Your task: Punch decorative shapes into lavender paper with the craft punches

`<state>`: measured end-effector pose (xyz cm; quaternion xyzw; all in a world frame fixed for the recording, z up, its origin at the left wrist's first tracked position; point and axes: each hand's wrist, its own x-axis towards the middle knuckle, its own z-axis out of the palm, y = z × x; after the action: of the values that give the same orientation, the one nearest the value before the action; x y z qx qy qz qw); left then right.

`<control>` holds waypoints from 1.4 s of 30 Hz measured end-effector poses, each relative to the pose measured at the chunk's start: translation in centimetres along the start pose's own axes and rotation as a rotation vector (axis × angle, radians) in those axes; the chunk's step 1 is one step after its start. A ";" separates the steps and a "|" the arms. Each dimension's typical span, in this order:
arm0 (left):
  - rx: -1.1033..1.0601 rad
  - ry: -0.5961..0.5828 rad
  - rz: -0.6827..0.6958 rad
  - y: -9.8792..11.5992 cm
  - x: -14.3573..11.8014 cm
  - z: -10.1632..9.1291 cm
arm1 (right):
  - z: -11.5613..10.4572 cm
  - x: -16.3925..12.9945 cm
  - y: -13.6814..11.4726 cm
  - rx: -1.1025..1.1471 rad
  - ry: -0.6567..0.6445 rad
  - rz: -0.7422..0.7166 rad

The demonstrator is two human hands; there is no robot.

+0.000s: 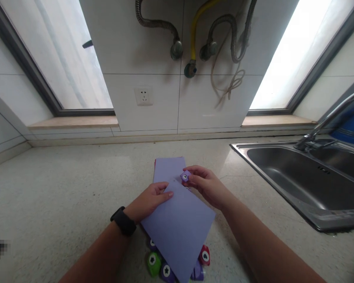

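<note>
Nearest to the camera, several small paper punches lie on the counter [61, 177]: a green punch [153, 263], a purple punch [166, 271] touching it, and a red punch [205, 256] on the other side. A lilac sheet of paper [178, 224] is held over them and hides part of the group, so I cannot tell how many there are.

The left hand [149, 201] wears a black watch [123, 221] on the wrist. It holds the left edge of the sheet, with the fingers [165, 194] flat on top of the paper; the thumb seems to be under the sheet, but this is not clear.

The right hand [205, 184] is at the upper edge of the same sheet. Its fingers are closed around a small purple punch [185, 176], which sits on the edge of the paper.

Behind the sheet, a stack of paper [168, 168] of the same colour lies flat on the counter. To the right of the sheet there is a steel sink [271, 184] with a tap [327, 120]. Farther from the sheet, on the tiled wall, there is a socket [143, 96], and above it hang grey hoses [156, 24] and a yellow hose [196, 23]. Windows stand on both sides of this wall.
</note>
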<state>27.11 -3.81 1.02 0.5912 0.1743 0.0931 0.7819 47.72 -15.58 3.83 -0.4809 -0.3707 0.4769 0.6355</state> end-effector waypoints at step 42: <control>0.215 0.115 -0.027 1.0 0.0 0.6 | -0.3 0.2 3.0 -0.183 0.006 -0.033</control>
<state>27.39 -4.06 2.13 0.6629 0.2359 0.0970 0.7040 47.30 -15.18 0.90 -0.5321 -0.4190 0.4290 0.5977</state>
